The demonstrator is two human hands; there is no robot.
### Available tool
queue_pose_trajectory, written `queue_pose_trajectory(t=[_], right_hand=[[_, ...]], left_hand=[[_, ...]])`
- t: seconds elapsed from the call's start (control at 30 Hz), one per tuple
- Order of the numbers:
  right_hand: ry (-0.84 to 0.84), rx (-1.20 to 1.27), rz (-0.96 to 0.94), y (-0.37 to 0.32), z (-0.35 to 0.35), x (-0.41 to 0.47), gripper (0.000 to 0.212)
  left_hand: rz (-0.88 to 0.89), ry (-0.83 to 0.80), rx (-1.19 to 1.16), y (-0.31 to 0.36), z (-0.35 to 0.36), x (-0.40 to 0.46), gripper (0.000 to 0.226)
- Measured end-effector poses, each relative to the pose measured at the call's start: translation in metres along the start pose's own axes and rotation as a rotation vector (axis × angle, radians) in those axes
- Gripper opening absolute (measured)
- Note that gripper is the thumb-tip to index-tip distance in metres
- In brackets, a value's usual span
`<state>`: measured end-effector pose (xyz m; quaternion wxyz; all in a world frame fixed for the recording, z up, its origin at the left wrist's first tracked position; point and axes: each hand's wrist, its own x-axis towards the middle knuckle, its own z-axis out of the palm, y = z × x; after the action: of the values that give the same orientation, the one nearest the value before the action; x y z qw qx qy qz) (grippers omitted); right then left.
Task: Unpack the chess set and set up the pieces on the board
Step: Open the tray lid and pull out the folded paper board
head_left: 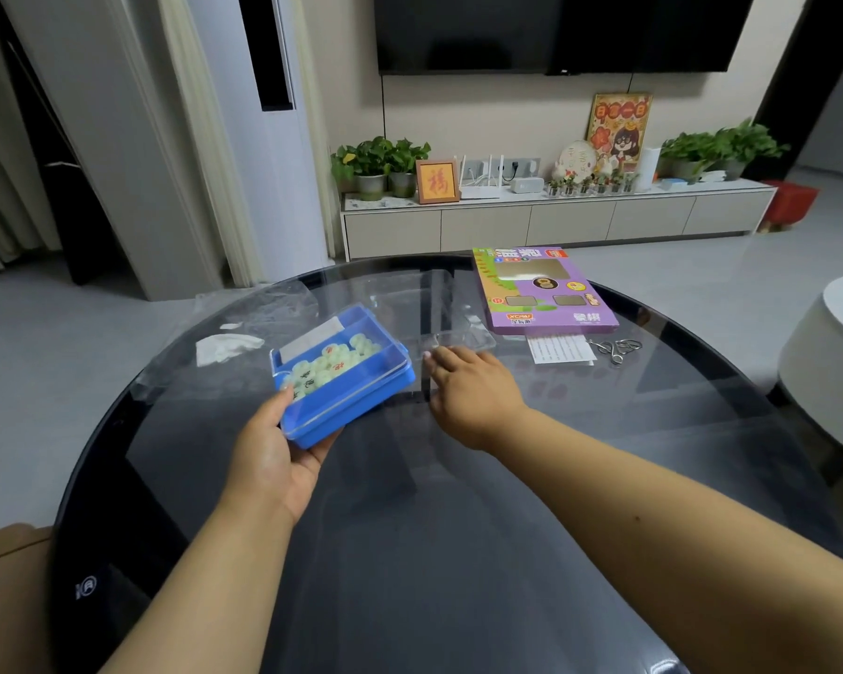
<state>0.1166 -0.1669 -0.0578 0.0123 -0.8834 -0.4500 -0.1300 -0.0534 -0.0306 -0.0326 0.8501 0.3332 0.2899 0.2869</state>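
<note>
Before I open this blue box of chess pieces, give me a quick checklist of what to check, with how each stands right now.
1. Blue box held securely: ok, the left hand grips its near corner from below.
2. Box level: not ok, it is tilted, off the glass table.
3. Clear lid shut: cannot tell.
4. Pieces contained: ok, all inside the box.
5. Right hand free: ok, fingers straight, holding nothing.
6. Board laid out: not ok, none visible; only the purple package lies there.
</note>
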Motion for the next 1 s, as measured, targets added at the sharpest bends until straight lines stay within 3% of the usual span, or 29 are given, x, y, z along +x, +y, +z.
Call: queue_pose_trajectory(t=[0.33,0.67,0.83,1.0], right_hand=[[-0.254,0.01,0.132,0.02,0.0,0.059,0.06],[-0.241,0.116,0.174,0.027,-0.002,0.069,0.058],[0.031,0.617,0.343,0.01,-0.025,0.044,0.042],[-0.032,1.35,0.589,-0.017,-0.05,0.004,0.037]], left_hand=[[0.006,-0.002,0.05,-0.003,-0.003,0.01,0.019],[-0.009,-0.002,0.12,-0.005,-0.001,0.009,0.019],[-0.027,-0.012,0.127,-0.005,0.001,0.004,0.021],[-0.021,-0.021,0.124,-0.01,0.01,-0.007,0.019]])
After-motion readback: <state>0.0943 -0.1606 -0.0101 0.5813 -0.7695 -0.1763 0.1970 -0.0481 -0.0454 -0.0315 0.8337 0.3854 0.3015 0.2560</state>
